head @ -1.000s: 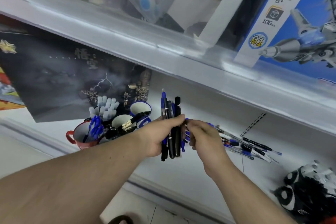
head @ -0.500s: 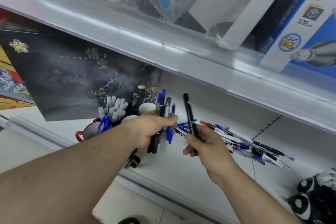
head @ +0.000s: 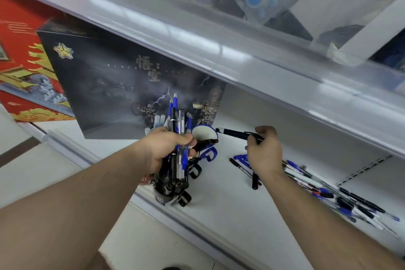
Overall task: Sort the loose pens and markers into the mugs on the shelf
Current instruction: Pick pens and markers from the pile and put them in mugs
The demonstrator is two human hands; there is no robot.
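- The left hand (head: 166, 149) is curled round a bundle of pens (head: 177, 136), blue and black ones mixed, held roughly upright with their tips well above the fist and their lower ends hanging below it.
- Under that bundle stands a black mug (head: 163, 197) near the front edge of the white shelf (head: 223, 204); it is crowded with black pens, and the bundle's lower ends hide much of its mouth.
- The right hand (head: 264, 151) pinches a single black marker (head: 237, 134) between thumb and fingers, holding it nearly level; its free end points left, toward a blue-and-white mug (head: 205, 136).
- The marker's tip is just beside that mug's rim; whether it touches cannot be told.
- The blue-and-white mug stands behind the black one, its white inside showing, with dark pens leaning across its front.
- Loose pens (head: 341, 195), blue, black and a little red, lie scattered on the shelf to the right, under and past the right wrist; a few more (head: 241, 163) lie just left of that wrist.
- A dark game box (head: 114, 85) with lightning art stands at the back of the shelf, beside a red and gold box (head: 24, 72).
- A clear plastic shelf lip (head: 219, 50) runs across above.
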